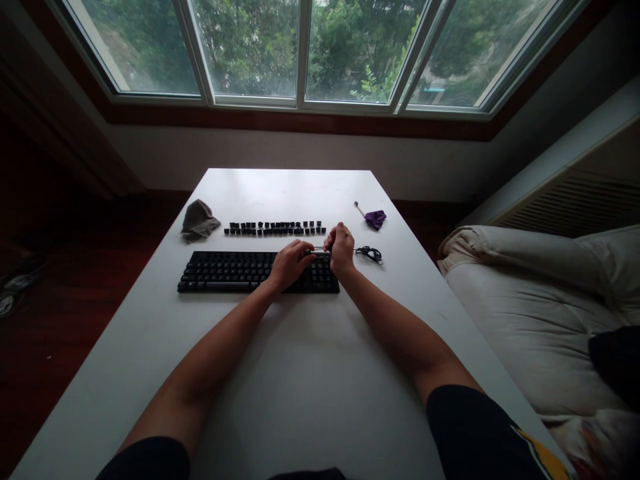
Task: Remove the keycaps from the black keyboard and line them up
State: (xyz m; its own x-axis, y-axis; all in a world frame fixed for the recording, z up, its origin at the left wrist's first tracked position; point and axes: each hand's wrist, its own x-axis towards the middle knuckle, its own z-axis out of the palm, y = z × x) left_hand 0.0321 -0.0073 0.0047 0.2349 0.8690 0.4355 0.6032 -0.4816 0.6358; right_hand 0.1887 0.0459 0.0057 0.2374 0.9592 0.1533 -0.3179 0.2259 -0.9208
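A black keyboard lies flat on the white table, its long side towards me. Over its upper right part my left hand is bent, fingers and thumb closing together at the near end of a thin metal wire tool. Wrapped in a fist around the tool's other end is my right hand, above the keyboard's right edge. Whether a small keycap sits between my left fingertips is too small to tell. Behind the keyboard, loose black keycaps stand in two rows.
A grey cloth lies bunched at the left. On the right are a purple cloth, a small brush and a coiled black cable. The white table narrows towards the window; a cushioned sofa stands to the right.
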